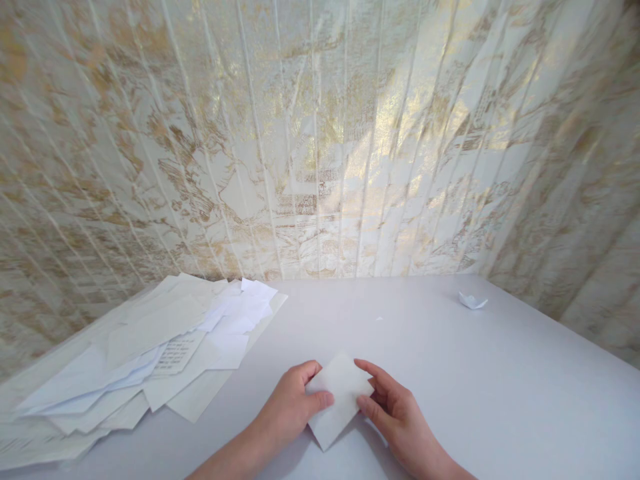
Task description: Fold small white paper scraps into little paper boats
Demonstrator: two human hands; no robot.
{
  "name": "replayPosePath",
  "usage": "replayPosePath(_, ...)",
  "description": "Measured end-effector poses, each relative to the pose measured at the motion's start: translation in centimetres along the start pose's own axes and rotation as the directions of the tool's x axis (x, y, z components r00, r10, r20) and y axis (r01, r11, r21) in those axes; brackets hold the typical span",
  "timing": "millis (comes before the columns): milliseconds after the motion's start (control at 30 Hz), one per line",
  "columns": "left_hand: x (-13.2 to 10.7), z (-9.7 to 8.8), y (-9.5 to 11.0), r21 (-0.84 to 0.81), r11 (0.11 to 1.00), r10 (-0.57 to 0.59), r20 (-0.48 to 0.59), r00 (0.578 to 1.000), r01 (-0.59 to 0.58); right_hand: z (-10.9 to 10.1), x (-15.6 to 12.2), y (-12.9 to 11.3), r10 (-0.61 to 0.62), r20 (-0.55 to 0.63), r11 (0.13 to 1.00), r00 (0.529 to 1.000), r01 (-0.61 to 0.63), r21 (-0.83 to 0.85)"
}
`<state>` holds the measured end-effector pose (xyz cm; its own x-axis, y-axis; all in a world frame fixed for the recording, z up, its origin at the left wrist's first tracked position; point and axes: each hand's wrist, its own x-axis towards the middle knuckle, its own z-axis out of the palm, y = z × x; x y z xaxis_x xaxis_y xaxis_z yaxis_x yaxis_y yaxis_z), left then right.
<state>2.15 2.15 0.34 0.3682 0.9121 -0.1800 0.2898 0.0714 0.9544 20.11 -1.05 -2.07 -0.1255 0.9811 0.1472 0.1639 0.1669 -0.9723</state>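
A small piece of white paper [341, 393], roughly square and turned corner-up, is held just over the table between both hands. My left hand [295, 400] grips its left corner, with the thumb lying on the front face and the fingers behind. At the right corner, my right hand [393, 403] pinches the paper, its thumb near the edge and its index finger reaching toward the upper edge. Whether the paper is folded into layers, I cannot tell.
A loose, overlapping pile of paper sheets [185, 340], some printed, covers the left of the white table [425, 347]. A folded paper boat [473, 301] stands at the back right. A tiny paper scrap [379, 319] lies mid-table. Patterned curtain [320, 167] hangs behind.
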Motion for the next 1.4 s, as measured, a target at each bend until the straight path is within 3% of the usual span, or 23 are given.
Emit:
replayPosePath(100, 0.1, -0.1, -0.1, 0.015, 0.999, 0.048, 0.006, 0.999, -0.048, 0.1, 0.0, -0.2, 0.035, 0.026, 0.995, 0.999, -0.037, 0.093)
replayPosePath(200, -0.1, -0.4, 0.2, 0.08, 0.984, 0.167, -0.084, 0.982, -0.16, 0.0, 0.0, -0.4, 0.008, 0.011, 0.998, 1.0, -0.008, 0.054)
replayPosePath(300, -0.5, -0.7, 0.7, 0.183, 0.952, 0.27, -0.127, 0.954, -0.245, -0.4, -0.2, -0.8, -0.184, -0.017, 0.976, 0.983, 0.18, -0.126)
replayPosePath(367, -0.8, -0.6, 0.8, 0.304, 0.894, 0.384, -0.14, 0.913, -0.329, -0.7, -0.3, -1.2, -0.449, 0.018, 0.863, 0.893, 0.439, -0.252)
replayPosePath(433, -1.0, -0.5, 0.6, 0.435, 0.796, 0.52, -0.138, 0.843, -0.42, -1.0, -0.3, -1.8, -0.658, 0.083, 0.677, 0.748, 0.637, -0.369)
replayPosePath(500, -1.1, -0.3, 0.0, 0.543, 0.686, 0.629, -0.11, 0.769, -0.484, -1.2, -0.4, -2.4, -0.735, 0.178, 0.53, 0.655, 0.717, -0.453)
replayPosePath(600, -1.0, -0.1, -0.9, 0.659, 0.557, 0.718, -0.074, 0.692, -0.506, -1.3, -0.3, -2.7, -0.733, 0.287, 0.425, 0.617, 0.744, -0.515)
replayPosePath(667, -1.0, -0.2, -1.3, 0.707, 0.502, 0.737, -0.049, 0.674, -0.498, -1.2, -0.3, -2.6, -0.716, 0.326, 0.399, 0.617, 0.745, -0.534)
replayPosePath(767, -1.3, -0.5, -1.2, 0.739, 0.437, 0.683, 0.1, 0.724, -0.514, -1.0, -0.3, -2.0, -0.653, 0.376, 0.411, 0.657, 0.725, -0.554)
replayPosePath(867, -1.9, -0.7, -0.6, 0.733, 0.413, 0.571, 0.255, 0.781, -0.541, -0.8, -0.3, -1.7, -0.526, 0.372, 0.498, 0.765, 0.632, -0.594)
replayPosePath(967, -2.4, -0.7, 0.1, 0.718, 0.435, 0.49, 0.318, 0.811, -0.544, -0.8, -0.4, -1.8, -0.36, 0.379, 0.567, 0.852, 0.523, -0.636)
replayPosePath(1067, -2.7, -0.5, 0.2, 0.717, 0.458, 0.447, 0.326, 0.833, -0.527, -1.1, -0.6, -2.0, -0.261, 0.409, 0.587, 0.874, 0.48, -0.652)
replayPosePath(1233, -2.6, -0.2, -0.3, 0.72, 0.467, 0.48, 0.282, 0.831, -0.514, -1.5, -0.8, -2.1, -0.231, 0.446, 0.603, 0.865, 0.486, -0.632)
replayPosePath(1400, -2.6, 0.2, -0.4, 0.705, 0.532, 0.472, 0.212, 0.856, -0.469, -1.5, -0.9, -1.7, -0.255, 0.363, 0.661, 0.896, 0.436, -0.611)
